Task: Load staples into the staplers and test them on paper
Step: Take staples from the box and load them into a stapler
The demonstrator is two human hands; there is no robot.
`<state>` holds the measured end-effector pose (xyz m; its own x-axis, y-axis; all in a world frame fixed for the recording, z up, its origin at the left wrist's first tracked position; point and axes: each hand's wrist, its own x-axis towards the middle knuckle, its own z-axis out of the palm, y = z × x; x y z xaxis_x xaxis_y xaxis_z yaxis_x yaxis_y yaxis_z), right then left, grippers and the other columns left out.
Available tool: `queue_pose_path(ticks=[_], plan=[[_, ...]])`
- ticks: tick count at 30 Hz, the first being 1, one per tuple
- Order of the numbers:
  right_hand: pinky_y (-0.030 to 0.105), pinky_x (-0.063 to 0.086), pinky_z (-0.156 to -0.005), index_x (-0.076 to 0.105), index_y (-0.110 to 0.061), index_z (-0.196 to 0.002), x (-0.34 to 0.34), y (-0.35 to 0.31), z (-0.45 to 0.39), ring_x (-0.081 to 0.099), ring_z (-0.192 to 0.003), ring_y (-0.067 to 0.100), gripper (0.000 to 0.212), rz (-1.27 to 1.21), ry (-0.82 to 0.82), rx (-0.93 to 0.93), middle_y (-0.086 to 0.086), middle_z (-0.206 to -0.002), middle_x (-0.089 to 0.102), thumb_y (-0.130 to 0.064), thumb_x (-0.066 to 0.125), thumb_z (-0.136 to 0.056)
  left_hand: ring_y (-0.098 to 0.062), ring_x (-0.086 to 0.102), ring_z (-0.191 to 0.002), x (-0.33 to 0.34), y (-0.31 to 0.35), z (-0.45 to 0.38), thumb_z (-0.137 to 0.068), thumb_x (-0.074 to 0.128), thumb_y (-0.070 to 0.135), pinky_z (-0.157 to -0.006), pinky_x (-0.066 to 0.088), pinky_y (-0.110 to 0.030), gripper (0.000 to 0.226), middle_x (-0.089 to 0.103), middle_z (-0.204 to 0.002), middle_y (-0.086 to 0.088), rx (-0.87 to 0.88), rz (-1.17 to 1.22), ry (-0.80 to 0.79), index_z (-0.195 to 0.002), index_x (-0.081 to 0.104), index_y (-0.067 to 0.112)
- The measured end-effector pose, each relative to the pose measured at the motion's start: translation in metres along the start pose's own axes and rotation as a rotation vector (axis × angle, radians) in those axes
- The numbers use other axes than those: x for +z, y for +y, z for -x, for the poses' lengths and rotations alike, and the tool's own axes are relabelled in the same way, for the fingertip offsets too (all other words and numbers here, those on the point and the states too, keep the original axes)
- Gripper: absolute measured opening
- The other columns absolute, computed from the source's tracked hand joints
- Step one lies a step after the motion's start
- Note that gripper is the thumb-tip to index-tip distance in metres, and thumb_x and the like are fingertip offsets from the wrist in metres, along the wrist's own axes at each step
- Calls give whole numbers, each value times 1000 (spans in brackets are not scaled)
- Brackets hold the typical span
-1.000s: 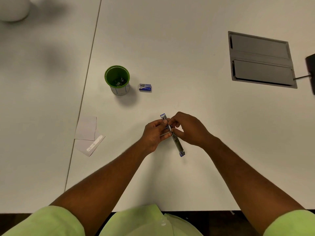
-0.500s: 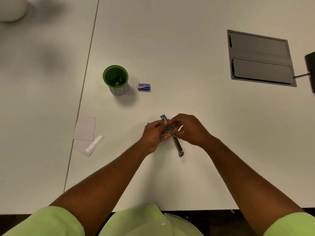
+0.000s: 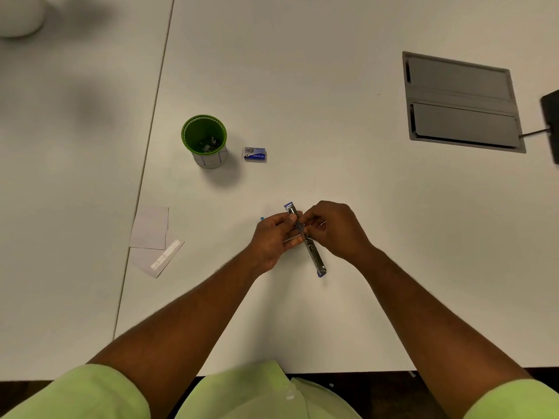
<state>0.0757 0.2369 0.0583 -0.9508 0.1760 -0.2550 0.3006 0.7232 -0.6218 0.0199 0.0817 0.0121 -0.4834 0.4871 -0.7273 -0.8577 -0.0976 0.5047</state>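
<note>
Near the middle of the white table [image 3: 302,86], the person is holding an opened blue-and-metal stapler [image 3: 314,255] between both hands, its long metal channel running from about eleven o'clock to five o'clock. The left hand [image 3: 273,237] is gripping the stapler from the nine o'clock side, fingers curled around its upper half, thumb lying near the blue tip. The right hand [image 3: 335,229] is coming in from the three o'clock side, its fingertips pinching at the channel near the middle; it may be holding a thin strip of staples there, though that spot is too small to tell. The lower end of the stapler is sticking out free below both hands.

At about eleven o'clock from the hands, well apart, a green cup [image 3: 204,140] is standing upright with small metal pieces inside. Just beside it, at its three o'clock, a small blue staple box [image 3: 255,154] is lying flat. Paper slips [image 3: 151,237] are lying at nine o'clock from the hands, overlapping each other. A grey recessed panel [image 3: 462,101] is sitting at two o'clock.
</note>
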Motion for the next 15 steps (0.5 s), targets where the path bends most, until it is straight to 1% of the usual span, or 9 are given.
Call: queue_pose_path(ticks=[3, 6, 8, 12, 15], plan=[[34, 57, -73, 74, -25, -91, 5, -2, 2, 65, -74, 7, 13, 22, 50, 20, -10, -84, 70, -17, 74, -80, -26, 73, -104, -1, 1, 0, -102, 56, 18, -84, 61, -36, 30, 72, -120, -15, -3, 12, -13, -126, 65, 2], [26, 55, -67, 69, -33, -87, 11, -5, 4, 64, -70, 2, 10, 24, 103, 85, -15, -77, 68, -26, 74, -81, -24, 73, -99, 0, 0, 0, -102, 56, 18, -81, 62, -34, 28, 74, -112, -15, -9, -2, -18, -124, 66, 3], [24, 54, -64, 67, -34, -85, 14, -7, 4, 64, -66, 1, 10, -1, 126, 140, -15, -72, 67, -32, 75, -81, -22, 73, -95, 0, -2, 0, -102, 57, 18, -79, 62, -33, 27, 74, -107, -13, -14, -4, -16, -122, 67, 3], [32, 56, -63, 68, -27, -82, 19, -9, 4, 62, -62, 7, 14, -38, 196, 216, -10, -67, 66, -37, 77, -81, -21, 71, -95, 0, -8, 0, -102, 56, 17, -80, 62, -34, 24, 72, -105, -13, -34, 12, -16, -117, 67, 3], [34, 57, -63, 66, -26, -80, 23, -9, 3, 63, -62, 7, 16, -54, 240, 269, -9, -65, 65, -39, 76, -81, -17, 72, -90, 1, -9, 0, -102, 55, 18, -76, 61, -32, 24, 73, -102, -10, -35, 21, -8, -119, 68, 5]])
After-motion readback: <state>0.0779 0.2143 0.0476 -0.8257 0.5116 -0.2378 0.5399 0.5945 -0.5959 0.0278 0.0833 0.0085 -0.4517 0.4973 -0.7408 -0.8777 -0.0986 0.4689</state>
